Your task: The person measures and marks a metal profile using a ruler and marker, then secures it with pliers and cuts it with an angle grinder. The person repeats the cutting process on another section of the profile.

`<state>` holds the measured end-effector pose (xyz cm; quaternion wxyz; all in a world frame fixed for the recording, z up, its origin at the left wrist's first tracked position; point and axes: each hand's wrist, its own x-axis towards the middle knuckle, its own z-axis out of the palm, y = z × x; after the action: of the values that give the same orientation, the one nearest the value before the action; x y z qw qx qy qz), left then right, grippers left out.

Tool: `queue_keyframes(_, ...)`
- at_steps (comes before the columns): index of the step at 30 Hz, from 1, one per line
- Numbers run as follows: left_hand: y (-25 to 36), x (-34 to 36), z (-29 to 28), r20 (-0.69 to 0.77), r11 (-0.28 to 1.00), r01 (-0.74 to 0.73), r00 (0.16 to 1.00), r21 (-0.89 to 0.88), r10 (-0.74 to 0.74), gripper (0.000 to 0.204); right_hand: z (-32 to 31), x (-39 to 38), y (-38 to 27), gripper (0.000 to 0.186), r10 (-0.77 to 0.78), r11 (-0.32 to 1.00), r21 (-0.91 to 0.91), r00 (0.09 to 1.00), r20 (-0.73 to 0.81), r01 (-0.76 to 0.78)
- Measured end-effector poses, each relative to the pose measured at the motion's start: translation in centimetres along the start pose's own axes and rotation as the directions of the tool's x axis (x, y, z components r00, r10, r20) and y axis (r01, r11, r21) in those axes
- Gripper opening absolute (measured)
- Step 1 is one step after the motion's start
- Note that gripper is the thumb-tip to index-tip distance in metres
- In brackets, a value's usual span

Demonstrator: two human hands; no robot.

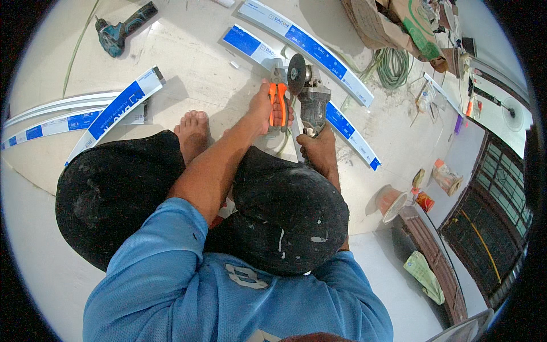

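Note:
My left hand (261,109) is closed round the orange handles of a pair of pliers (278,102). Its grey jaws point away from me, over a white-and-blue wrapped metal profile (242,41); whether they pinch anything I cannot tell. Just to the right, my right hand (320,149) grips the body of an angle grinder (314,108). The grinder's dark cutting disc (296,74) stands close beside the plier jaws. Another wrapped profile (313,48) lies slantwise beyond the grinder, and the end of one more (350,137) shows to its right.
A cordless drill (121,31) lies far left on the pale, dusty floor (188,51). More wrapped profiles (122,108) rest by my left knee. A coiled green hose or cable (394,68), cardboard (373,25) and an orange-white bucket (391,203) are at right. My bare foot (192,134) is near my left forearm.

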<state>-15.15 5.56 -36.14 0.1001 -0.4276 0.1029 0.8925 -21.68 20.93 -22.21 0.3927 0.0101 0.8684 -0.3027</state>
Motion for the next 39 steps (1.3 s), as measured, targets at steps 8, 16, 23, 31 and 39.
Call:
queue_keyframes(8,-0.1,-0.1,0.4,-0.006,0.999,-0.038,0.999,-0.030,0.038,0.091,0.9,0.7,0.0,0.059,-0.018,0.997,-0.070,0.999,-0.031,0.016)
queue_keyframes(16,0.1,0.2,0.2,-0.004,0.999,0.016,1.000,-0.049,-0.016,0.092,1.4,1.3,0.3,0.058,-0.003,0.999,-0.044,0.999,-0.040,0.001)
queue_keyframes(23,0.0,0.0,0.4,-0.006,0.999,-0.018,1.000,-0.049,0.018,0.090,1.6,1.4,0.6,0.058,-0.024,0.999,-0.038,0.999,-0.036,0.023)
queue_keyframes(31,-0.1,0.0,0.5,-0.011,0.998,-0.035,0.999,-0.056,0.034,0.089,1.7,1.4,0.7,0.059,-0.022,0.999,-0.035,0.999,-0.049,0.020)
queue_keyframes(39,0.0,0.1,0.4,-0.013,0.999,-0.009,1.000,-0.052,0.009,0.089,1.8,1.2,0.5,0.060,-0.028,0.999,-0.045,0.998,-0.059,0.026)
